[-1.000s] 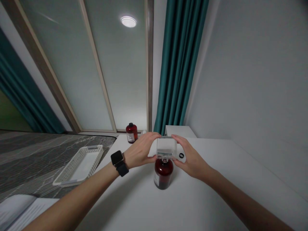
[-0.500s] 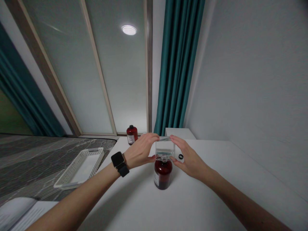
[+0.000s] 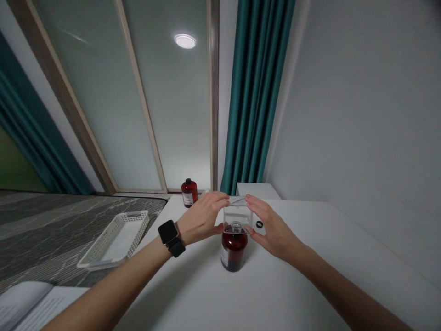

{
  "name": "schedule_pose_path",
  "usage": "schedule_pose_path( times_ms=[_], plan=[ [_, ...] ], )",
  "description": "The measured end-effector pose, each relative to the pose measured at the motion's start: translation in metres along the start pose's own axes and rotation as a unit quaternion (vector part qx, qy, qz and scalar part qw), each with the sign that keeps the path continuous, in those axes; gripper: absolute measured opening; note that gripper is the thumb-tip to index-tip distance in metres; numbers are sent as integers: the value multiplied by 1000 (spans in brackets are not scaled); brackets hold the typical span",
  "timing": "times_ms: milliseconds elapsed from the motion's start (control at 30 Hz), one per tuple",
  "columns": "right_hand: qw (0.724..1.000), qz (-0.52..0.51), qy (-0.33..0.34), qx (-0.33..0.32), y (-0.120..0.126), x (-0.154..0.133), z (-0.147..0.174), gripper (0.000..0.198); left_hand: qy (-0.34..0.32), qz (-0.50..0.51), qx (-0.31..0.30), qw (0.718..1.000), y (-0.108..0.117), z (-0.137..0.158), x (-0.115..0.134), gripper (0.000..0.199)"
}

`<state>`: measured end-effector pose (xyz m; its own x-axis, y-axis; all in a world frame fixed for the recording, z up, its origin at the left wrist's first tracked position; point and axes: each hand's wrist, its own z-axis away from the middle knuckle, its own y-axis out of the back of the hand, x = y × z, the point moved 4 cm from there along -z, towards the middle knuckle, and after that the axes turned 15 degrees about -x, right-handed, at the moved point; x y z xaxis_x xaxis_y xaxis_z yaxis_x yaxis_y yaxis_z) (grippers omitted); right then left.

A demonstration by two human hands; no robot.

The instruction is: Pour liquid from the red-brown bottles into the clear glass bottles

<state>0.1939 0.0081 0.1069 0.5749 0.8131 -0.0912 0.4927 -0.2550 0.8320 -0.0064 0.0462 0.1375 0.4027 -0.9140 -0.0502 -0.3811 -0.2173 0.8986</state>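
My left hand (image 3: 204, 215) and my right hand (image 3: 272, 226) grip a clear, square-sided container (image 3: 237, 212) from opposite sides. Thumbs press its lower edge while the fingers hold the top. It is held tilted, over an uncapped reddish-brown bottle (image 3: 235, 250) with a pale label. The bottle's clear neck (image 3: 236, 226) shows through the container's lower part; I cannot tell whether they touch. A small black ring-shaped cap (image 3: 259, 224) lies on the table beside my right fingers.
Farther back on the white table (image 3: 275, 294) stands a second reddish-brown bottle (image 3: 189, 193) with a black cap. On the left are a white perforated basket (image 3: 119, 236) and an open book (image 3: 44, 305). A wall (image 3: 372, 115) borders the right side.
Both hands and the clear container have shifted slightly right, and its lower edge sits a little lower over the bottle's neck. The liquid line seen inside it earlier is less distinct.
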Motion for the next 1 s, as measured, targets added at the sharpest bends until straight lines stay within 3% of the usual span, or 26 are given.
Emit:
schedule_pose_path(
  times_ms=[700, 1000],
  plan=[
    [996, 39, 44, 66, 0, -8, 2, 78, -31, -63, 10, 997, 6, -1, 11, 38],
    [995, 18, 35, 90, -4, -7, 5, 82, -44, -70, -9, 996, 7, -4, 12, 46]
  ],
)
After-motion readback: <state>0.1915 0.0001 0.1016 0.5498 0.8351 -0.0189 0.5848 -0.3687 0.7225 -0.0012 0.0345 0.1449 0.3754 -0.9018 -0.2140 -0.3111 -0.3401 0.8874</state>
